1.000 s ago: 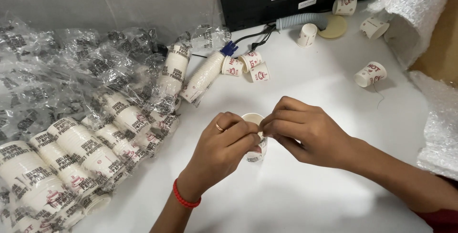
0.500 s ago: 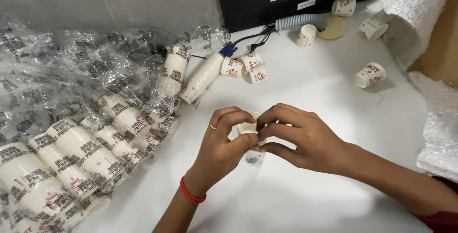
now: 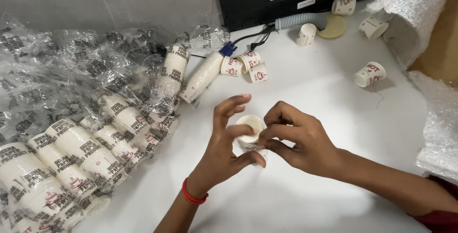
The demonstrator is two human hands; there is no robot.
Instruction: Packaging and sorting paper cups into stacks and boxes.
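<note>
Pinching a small paper cup [image 3: 250,127], left hand [image 3: 228,143] and right hand [image 3: 296,141] meet.

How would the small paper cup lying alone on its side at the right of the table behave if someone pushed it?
The lone paper cup lies on its side on the smooth white table, so a push would probably roll it in a curve, as its body tapers. It looks thin and empty, so likely very light. A firm squeeze might dent its wall.
</note>
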